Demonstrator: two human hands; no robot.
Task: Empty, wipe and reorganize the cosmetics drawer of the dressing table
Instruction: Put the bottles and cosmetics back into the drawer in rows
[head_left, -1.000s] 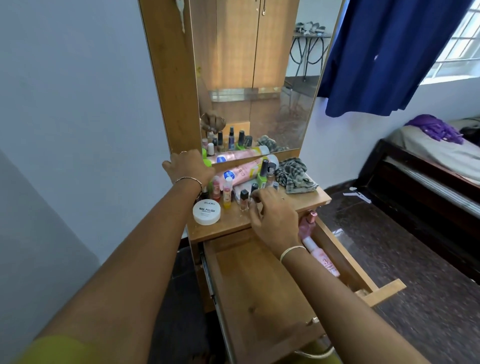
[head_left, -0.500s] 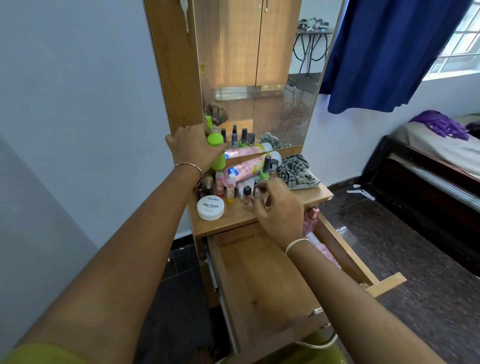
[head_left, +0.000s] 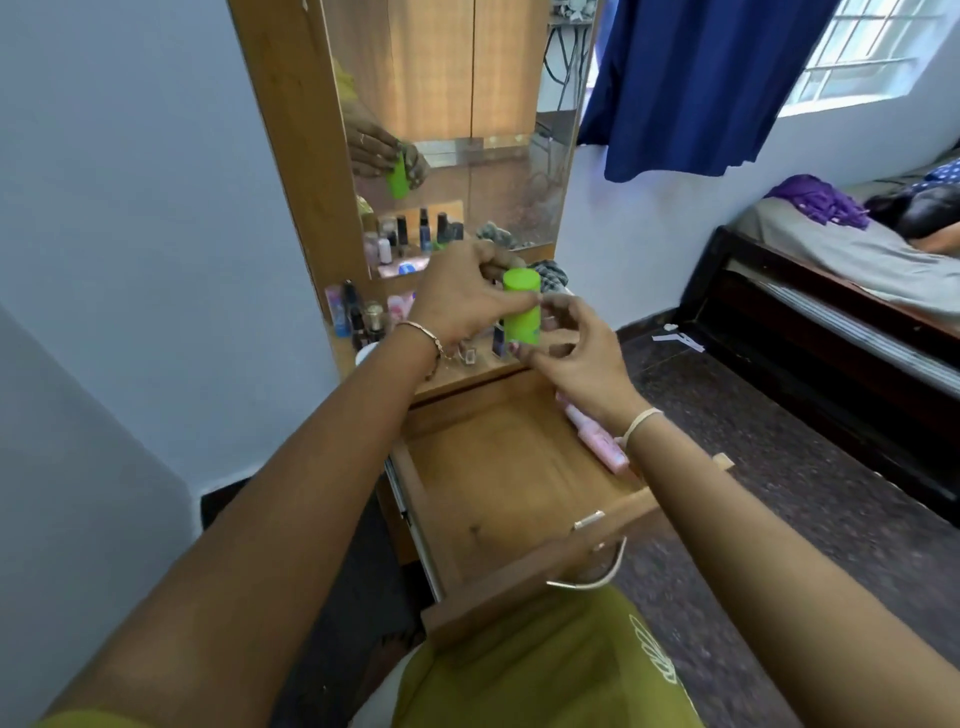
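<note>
Nearest the camera, the drawer (head_left: 498, 483) stands pulled open, a pink tube (head_left: 597, 441) lying along its right wall. Above its back edge the left hand (head_left: 457, 306) has its grip clamped on a green bottle (head_left: 521, 306), held upright; the right hand (head_left: 582, 353) touches the bottle's base, fingers spread. Behind, small bottles (head_left: 358, 317) crowd the desk (head_left: 457, 382) below the mirror (head_left: 457, 130).

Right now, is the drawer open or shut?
Open. The drawer is pulled far out, its wooden floor shows, and one pink bottle lies along its right wall.

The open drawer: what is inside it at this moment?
The drawer holds one pink bottle lying along its right wall; the rest of the visible floor is bare wood. The right forearm covers the bottle's near end and that corner.
</note>
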